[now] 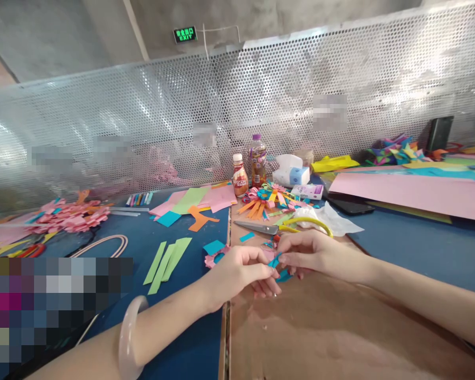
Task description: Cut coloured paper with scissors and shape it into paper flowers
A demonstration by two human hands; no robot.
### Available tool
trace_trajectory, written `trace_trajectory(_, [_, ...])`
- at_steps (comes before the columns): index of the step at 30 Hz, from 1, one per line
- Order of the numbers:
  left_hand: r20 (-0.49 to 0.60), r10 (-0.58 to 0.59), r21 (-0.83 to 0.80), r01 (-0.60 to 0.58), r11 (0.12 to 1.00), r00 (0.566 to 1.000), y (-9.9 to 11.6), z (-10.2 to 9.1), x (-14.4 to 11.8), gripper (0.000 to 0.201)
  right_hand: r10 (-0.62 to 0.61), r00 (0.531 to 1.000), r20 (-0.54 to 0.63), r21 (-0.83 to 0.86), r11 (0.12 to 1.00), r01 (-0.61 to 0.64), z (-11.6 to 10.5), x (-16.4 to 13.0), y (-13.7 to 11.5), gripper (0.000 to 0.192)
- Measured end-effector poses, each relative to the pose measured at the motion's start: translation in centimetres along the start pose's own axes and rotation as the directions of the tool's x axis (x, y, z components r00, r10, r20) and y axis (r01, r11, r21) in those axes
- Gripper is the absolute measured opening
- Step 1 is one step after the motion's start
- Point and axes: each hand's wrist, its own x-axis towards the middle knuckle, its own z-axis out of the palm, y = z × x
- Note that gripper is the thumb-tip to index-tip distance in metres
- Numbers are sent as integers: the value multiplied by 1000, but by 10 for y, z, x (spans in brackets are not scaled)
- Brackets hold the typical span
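Your left hand (241, 272) and right hand (306, 253) are meeting fingertip to fingertip over the brown counter (320, 327), both pinching the same small folded piece of teal paper (276, 262). The paper is sitting between the two hands, its lower end hanging just under your right fingers. You are wearing a pale translucent bangle (130, 338) on the left wrist. Just beyond your right hand, yellow-handled scissors (279, 227) are lying flat on the counter. Further beyond them, a flower of orange, pink and teal paper strips (269, 199) is resting. Left of your left hand, three light green paper strips (168, 258) are lying on the blue mat (182, 343).
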Motion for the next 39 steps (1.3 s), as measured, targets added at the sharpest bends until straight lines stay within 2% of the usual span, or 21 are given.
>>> trace_trajectory(12, [-4,5,68,-5,998,1000,0,0,1,18,25,999,-34,9,1000,-25,0,0,2,28])
trace_trajectory(25, [-13,-14,87,15,996,1000,1,1,0,17,16,1000,-11,35,999,-16,0,0,1,23])
trace_trajectory(35, [-2,-14,96,15,995,1000,0,2,0,15,-23,1000,7,-5,1000,24,2,-2,-3,21])
trace_trajectory(39, [19,-7,102,5,995,1000,-1,2,1,18,-38,999,-28,-53,998,37,2,-3,-3,19])
